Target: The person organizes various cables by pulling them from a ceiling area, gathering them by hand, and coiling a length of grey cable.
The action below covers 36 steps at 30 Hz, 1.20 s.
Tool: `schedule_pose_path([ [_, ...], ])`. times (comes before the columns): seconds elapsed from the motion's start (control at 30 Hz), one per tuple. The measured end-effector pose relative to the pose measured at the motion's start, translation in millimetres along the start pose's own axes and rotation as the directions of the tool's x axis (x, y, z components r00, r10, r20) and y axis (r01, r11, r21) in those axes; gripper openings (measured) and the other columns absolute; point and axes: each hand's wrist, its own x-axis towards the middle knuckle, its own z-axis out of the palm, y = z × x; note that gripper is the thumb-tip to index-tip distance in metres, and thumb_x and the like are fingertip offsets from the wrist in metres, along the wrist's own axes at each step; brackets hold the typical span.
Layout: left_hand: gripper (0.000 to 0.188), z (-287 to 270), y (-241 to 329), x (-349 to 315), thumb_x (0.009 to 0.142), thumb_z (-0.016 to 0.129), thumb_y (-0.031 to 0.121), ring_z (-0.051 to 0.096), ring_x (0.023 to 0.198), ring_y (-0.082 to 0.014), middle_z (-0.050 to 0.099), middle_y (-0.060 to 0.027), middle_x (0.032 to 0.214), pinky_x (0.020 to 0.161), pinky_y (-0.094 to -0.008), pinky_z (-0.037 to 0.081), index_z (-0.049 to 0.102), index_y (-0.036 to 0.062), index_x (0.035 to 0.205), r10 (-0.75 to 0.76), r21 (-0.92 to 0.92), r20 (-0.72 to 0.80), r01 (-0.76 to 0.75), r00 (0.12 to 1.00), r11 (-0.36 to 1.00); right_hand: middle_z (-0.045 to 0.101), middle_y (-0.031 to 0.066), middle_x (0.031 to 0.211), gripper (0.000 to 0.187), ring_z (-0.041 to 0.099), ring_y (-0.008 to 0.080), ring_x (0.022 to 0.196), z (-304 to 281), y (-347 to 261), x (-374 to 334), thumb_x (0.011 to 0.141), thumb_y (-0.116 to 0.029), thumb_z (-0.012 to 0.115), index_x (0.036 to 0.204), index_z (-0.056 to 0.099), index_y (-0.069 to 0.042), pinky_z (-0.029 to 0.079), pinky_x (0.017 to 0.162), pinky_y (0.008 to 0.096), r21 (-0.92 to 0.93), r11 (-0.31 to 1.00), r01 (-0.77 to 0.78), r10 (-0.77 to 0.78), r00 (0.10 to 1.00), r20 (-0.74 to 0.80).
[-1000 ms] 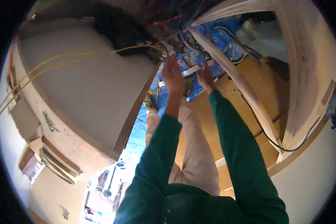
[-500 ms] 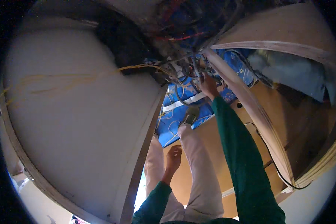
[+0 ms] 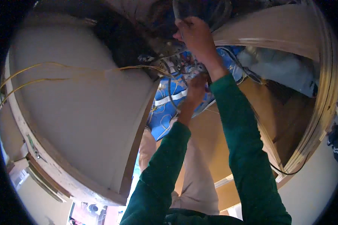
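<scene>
Raised at the top centre, my right hand (image 3: 199,41) is closed round a grey cable (image 3: 177,10) that runs upward from its fingers. Below it, my left hand (image 3: 195,92) reaches into a tangle of wires and cables (image 3: 182,67). Its fingertips are dim and partly lost against the tangle, so I cannot make out their grip. Under both hands lies a blue sheet (image 3: 162,119) with a white strap (image 3: 171,98) across it. Thin yellow wires (image 3: 139,66) run from the tangle out to the left.
A large pale board (image 3: 79,123) fills the left side. On the right are a curved wooden edge (image 3: 315,108) and a grey-blue cloth (image 3: 281,69) inside a wooden recess. A brown panel (image 3: 210,138) lies beside my legs (image 3: 199,180). A black cable (image 3: 289,173) hangs at lower right.
My right hand has risen out of the tangle with the grey cable in it. My left hand has moved from beside my legs up to the tangle. The view has shifted slightly.
</scene>
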Motion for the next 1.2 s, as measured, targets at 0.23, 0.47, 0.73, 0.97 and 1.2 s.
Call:
schedule_pose_path([
  [0.23,0.020,10.0,83.8,-52.1,0.092,0.051,0.021,0.047,0.061,-0.0124,0.055,-0.0066,0.075,0.054,-0.0281,0.039,0.053,0.0019,0.097,-0.030,-0.219,-0.223,-0.020,0.974,0.976,0.057,0.0247,0.115,0.052,0.055,0.0357,0.109,-19.8,-39.7,-59.1,0.088,-0.033,0.058,0.123,0.049,0.003,0.042,0.095,0.0373,-0.316,0.930,0.186,-0.198,0.980,-0.007],
  [0.47,0.033,-33.1,229.8,-51.3,0.096,0.044,0.032,0.044,0.059,-0.0104,0.048,-0.0032,0.061,0.054,-0.0262,0.034,0.053,0.0039,0.082,-0.083,-0.021,-0.133,0.081,0.988,0.997,0.040,0.0187,0.137,0.071,0.037,0.0328,0.128,-48.9,29.0,-223.9,0.082,-0.037,0.066,0.135,0.036,-0.001,0.027,0.106,0.0419,-0.050,0.999,0.018,-0.017,0.999,0.036],
  [0.73,0.031,-37.8,312.6,-36.4,0.096,0.042,0.033,0.043,0.058,-0.0112,0.050,-0.0017,0.064,0.054,-0.0233,0.031,0.054,0.0069,0.083,-0.030,-0.412,-0.178,-0.047,0.984,0.910,0.051,0.0218,0.120,0.050,0.048,0.0373,0.112,25.9,31.4,-170.2,0.081,-0.022,0.067,0.123,0.046,-0.003,0.040,0.090,0.0440,-0.240,0.949,0.207,-0.179,0.975,0.134],
  [0.97,0.026,-86.0,321.8,16.1,0.095,0.047,0.021,0.055,0.092,-0.0154,0.061,-0.0075,0.102,0.082,-0.0264,0.044,0.055,0.0046,0.113,0.098,-0.138,-0.130,-0.116,0.987,0.984,0.062,0.0169,0.080,0.024,0.059,0.0380,0.075,8.8,-2.6,-141.1,0.088,-0.029,0.058,0.096,0.058,-0.006,0.045,0.066,0.0466,-0.227,0.947,0.229,-0.225,0.973,0.041],
  [1.2,0.042,-84.8,194.1,-28.0,0.075,0.054,-0.002,0.055,0.106,-0.0290,0.058,-0.0203,0.110,0.089,-0.0349,0.044,0.051,-0.0018,0.117,0.187,0.674,0.002,-0.139,0.982,0.725,0.060,0.0226,0.075,0.032,0.057,0.0429,0.074,-20.8,4.5,-130.7,0.091,-0.029,0.052,0.105,0.052,-0.001,0.043,0.064,0.0497,-0.188,0.969,0.162,-0.152,0.986,0.070],
])
